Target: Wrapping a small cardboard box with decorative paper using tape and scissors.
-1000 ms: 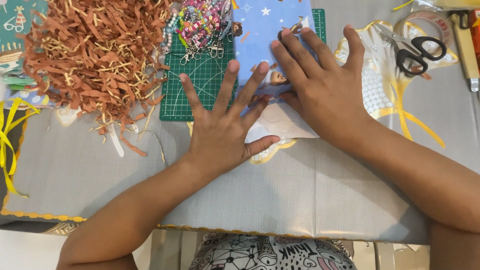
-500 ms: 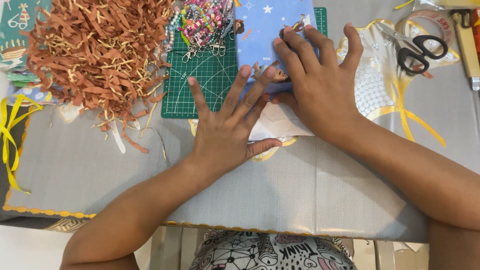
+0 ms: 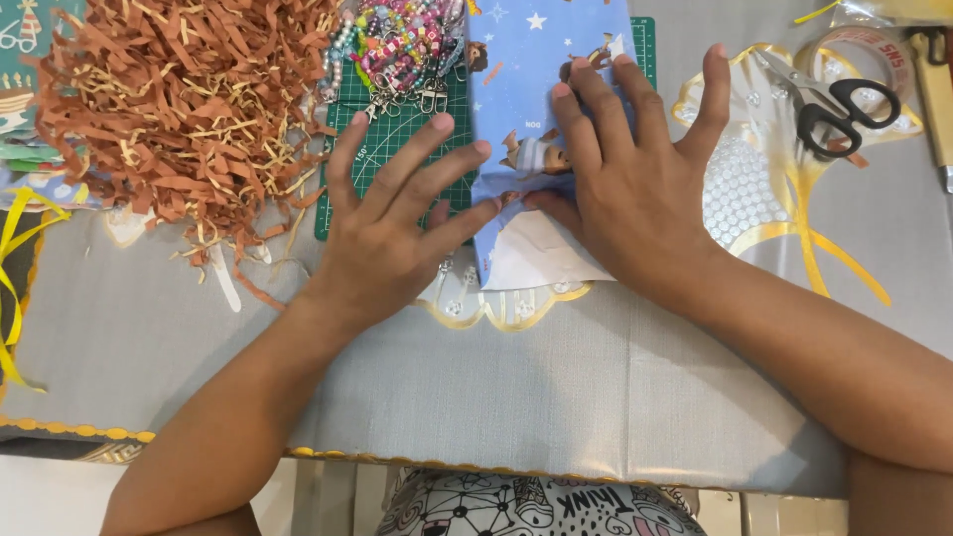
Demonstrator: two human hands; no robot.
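Note:
A flat packet wrapped in blue patterned paper [image 3: 536, 89] lies across a green cutting mat [image 3: 397, 139] on a grey table. My right hand [image 3: 635, 189] presses flat on the packet's near end, fingers spread. My left hand [image 3: 397, 233] lies palm down beside it on the mat, its fingertips touching the packet's left edge. The white underside of the paper [image 3: 536, 260] shows at the near edge, just under my right palm.
A heap of brown shredded paper [image 3: 179, 109] fills the back left. Beaded keychains [image 3: 407, 45] lie behind the mat. Black-handled scissors [image 3: 829, 104] and a tape roll [image 3: 864, 50] sit back right on a gold-trimmed doily [image 3: 784, 213]. Yellow ribbon [image 3: 15, 258] hangs at the left edge.
Both hands have slid a little away from me along the packet. The left hand's fingers have closed in towards the packet's edge.

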